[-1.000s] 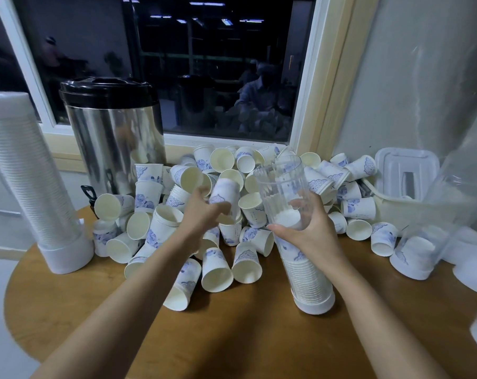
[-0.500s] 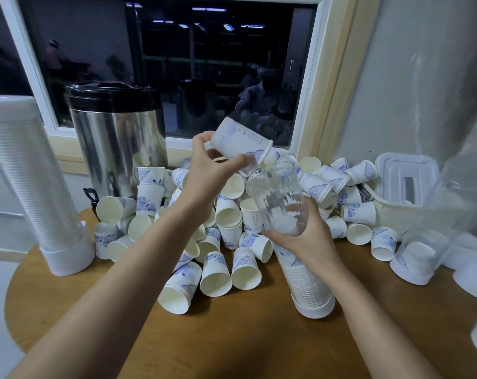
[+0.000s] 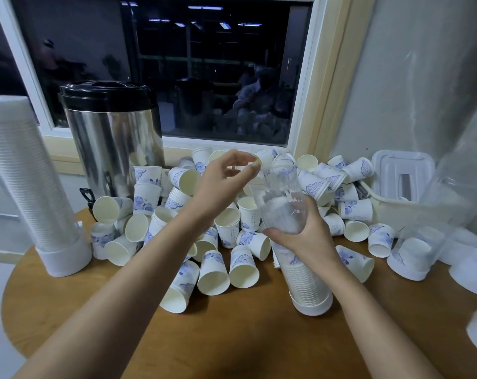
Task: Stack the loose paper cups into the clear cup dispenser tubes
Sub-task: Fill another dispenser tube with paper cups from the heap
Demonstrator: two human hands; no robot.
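In the head view, our right hand [image 3: 305, 239] grips the clear tube [image 3: 282, 187] about halfway up, with fingers and thumb curled round it. The tube stands on the table [image 3: 231, 343] at about four o'clock from the frame's middle and leans with its mouth towards eleven o'clock. Its lower half holds a nested stack [image 3: 304, 285] of cups. Our left hand [image 3: 220, 181] hovers just beside the mouth, at nine o'clock of it, with fingers loosely spread and holding nothing. A pale shape inside the tube at the level of our right hand looks like a cup, but we cannot tell whether it sits square on the stack.

The loose cups [image 3: 212, 274] lie heaped from eight round to two o'clock of the tube, close about it.

A cup that goes in crooked may wedge against the wall and block those that follow, since the tube is narrow and tilted. Because it leans, a slackened grip could let it topple into the heap. Our left forearm crosses low over the nearer cups at eight o'clock, and a careless reach could sweep them towards the table edge. The steel urn [image 3: 114, 149] at ten o'clock and the full dispenser [image 3: 29, 187] at nine stand well apart and seem out of harm's way
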